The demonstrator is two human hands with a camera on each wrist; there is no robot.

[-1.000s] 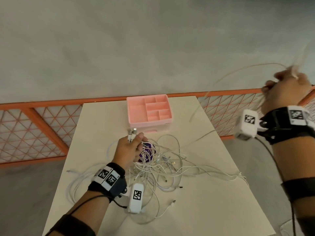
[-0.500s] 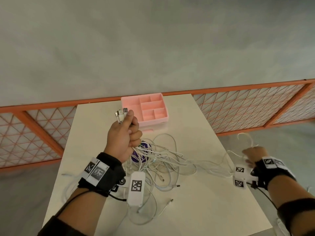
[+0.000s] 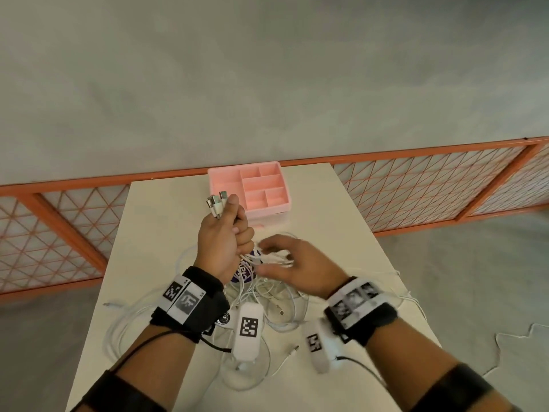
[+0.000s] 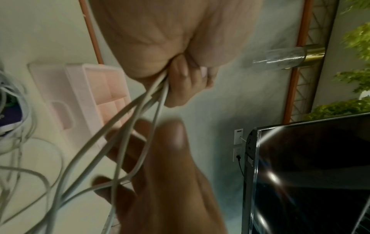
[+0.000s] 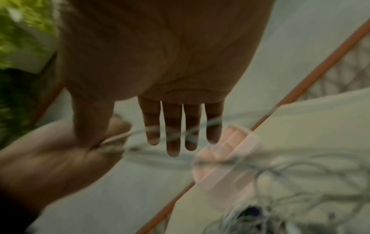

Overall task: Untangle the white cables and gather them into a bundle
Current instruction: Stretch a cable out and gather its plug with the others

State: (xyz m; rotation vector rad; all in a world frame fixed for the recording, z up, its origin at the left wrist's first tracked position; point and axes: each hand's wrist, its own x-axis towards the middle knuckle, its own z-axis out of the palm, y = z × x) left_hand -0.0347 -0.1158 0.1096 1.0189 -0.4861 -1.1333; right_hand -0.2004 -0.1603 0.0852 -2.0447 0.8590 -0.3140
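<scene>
My left hand [image 3: 230, 226] is held above the beige table [image 3: 341, 233] and grips several white cable ends, their plugs [image 3: 217, 202] sticking out above the fist. In the left wrist view its fingers [image 4: 180, 82] curl round the strands [image 4: 128, 126]. From the fist the cables run down into a loose white tangle [image 3: 267, 295] on the table. My right hand [image 3: 266, 257] is open just right of the left fist, its fingers spread. In the right wrist view cable strands [image 5: 176, 133] cross its straight fingers [image 5: 172, 126].
A pink compartment tray [image 3: 252, 188] stands at the table's far edge, just behind my left hand. A purple object [image 3: 245, 270] lies under the tangle. One cable [image 3: 416, 304] trails off the right edge to the floor. An orange lattice railing [image 3: 430, 185] runs behind.
My right hand dropped from high on the right to the table's right edge, then swung in next to the left fist. My left hand has lifted the cable ends off the table.
</scene>
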